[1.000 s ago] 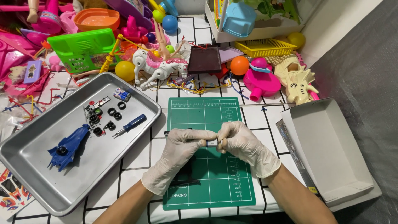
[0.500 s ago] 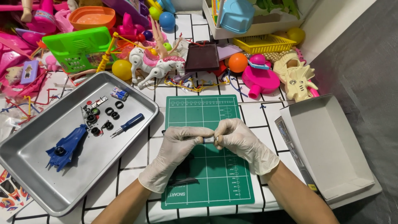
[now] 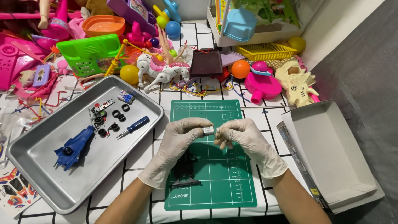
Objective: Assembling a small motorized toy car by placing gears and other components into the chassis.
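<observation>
Two gloved hands, left (image 3: 176, 139) and right (image 3: 244, 139), pinch one small grey part (image 3: 208, 131) between them over one green mat (image 3: 215, 182); left, one metal tray (image 3: 45, 174) holds one blue toy car body (image 3: 74, 147) and one screwdriver (image 3: 133, 126)

The cutting mat (image 3: 207, 166) is lying at the near table edge, with the metal tray (image 3: 49, 182) lying to its left and the open cardboard box (image 3: 331, 153) to its right. The toy car body (image 3: 74, 147), screwdriver (image 3: 133, 126) and loose wheels (image 3: 108, 121) are lying in the tray. The toy heap (image 3: 166, 62) is sitting behind the mat. Both hands, the left hand (image 3: 176, 143) and the right hand (image 3: 244, 139), are hovering above the mat, pinching a small part (image 3: 208, 131) between them.
</observation>
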